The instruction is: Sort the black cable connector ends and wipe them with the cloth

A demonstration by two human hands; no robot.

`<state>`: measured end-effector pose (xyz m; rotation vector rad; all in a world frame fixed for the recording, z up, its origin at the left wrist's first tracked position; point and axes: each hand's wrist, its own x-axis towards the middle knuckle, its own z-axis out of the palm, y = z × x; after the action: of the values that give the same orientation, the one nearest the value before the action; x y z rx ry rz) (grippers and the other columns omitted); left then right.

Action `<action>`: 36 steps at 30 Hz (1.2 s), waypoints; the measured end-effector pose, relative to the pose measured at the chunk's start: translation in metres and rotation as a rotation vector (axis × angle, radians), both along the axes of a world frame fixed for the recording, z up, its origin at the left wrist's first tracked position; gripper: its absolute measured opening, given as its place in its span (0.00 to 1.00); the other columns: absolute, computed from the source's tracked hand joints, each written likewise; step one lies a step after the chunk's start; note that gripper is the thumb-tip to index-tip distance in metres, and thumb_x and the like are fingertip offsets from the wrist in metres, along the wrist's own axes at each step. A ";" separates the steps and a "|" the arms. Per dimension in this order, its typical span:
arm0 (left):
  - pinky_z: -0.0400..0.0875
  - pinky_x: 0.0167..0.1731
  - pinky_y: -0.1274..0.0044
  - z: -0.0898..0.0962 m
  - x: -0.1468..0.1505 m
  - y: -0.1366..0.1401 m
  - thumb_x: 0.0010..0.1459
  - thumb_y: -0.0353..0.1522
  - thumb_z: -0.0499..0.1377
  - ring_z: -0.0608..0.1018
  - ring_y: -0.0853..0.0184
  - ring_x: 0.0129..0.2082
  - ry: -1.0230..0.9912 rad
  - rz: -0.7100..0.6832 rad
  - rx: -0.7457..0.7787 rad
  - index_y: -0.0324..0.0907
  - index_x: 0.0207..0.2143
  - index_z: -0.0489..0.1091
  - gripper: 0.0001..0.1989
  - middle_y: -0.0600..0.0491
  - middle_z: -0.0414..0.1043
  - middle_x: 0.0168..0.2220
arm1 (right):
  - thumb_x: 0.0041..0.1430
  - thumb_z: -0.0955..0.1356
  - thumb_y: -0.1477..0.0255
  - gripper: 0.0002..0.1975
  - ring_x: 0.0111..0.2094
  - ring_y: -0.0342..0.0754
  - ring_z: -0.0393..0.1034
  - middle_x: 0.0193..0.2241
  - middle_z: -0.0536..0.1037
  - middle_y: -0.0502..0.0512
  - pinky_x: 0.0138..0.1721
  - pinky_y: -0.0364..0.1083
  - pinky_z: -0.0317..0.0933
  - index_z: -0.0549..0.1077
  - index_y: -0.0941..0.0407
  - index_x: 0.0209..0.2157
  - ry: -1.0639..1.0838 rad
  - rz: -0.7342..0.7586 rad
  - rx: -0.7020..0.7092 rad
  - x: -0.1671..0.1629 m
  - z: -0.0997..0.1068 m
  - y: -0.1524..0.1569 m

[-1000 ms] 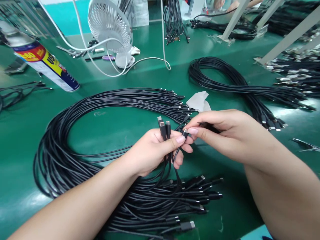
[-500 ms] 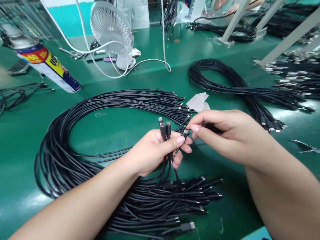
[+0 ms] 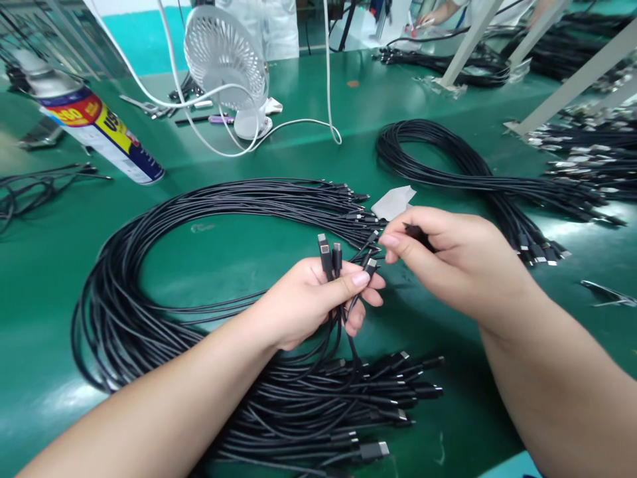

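The left hand [image 3: 308, 302] is clenched around a small bunch of black cables [image 3: 330, 255], their connector ends standing up just above the thumb while the cords trail down into the large coil [image 3: 149, 318] spread over the middle of the green table [image 3: 50, 265]. The right hand [image 3: 458, 262] pinches something small and dark between thumb and fingers, just beside the bunch; what it is exactly cannot be told. These cords look light, thin and limp, so they would sag and tangle if taken mid-length; the stiff moulded connector ends seem the surest place to take hold. Compared with half a second ago, the right hand has lifted and drawn slightly away from the left, whose hold on the bunch looks unchanged.
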<state>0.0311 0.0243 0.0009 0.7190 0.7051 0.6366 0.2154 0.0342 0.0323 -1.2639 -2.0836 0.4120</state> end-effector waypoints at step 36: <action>0.72 0.21 0.83 0.002 0.004 -0.001 0.44 0.36 0.73 0.79 0.69 0.19 0.006 0.142 0.000 0.38 0.27 0.65 0.19 0.54 0.75 0.18 | 0.64 0.62 0.77 0.04 0.22 0.41 0.66 0.26 0.73 0.49 0.23 0.41 0.57 0.67 0.57 0.37 -0.202 0.020 0.207 0.000 0.000 -0.013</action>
<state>0.0352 0.0231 0.0030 0.6753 0.7666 0.7640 0.2154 0.0213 0.0321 -1.2029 -2.2429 0.0751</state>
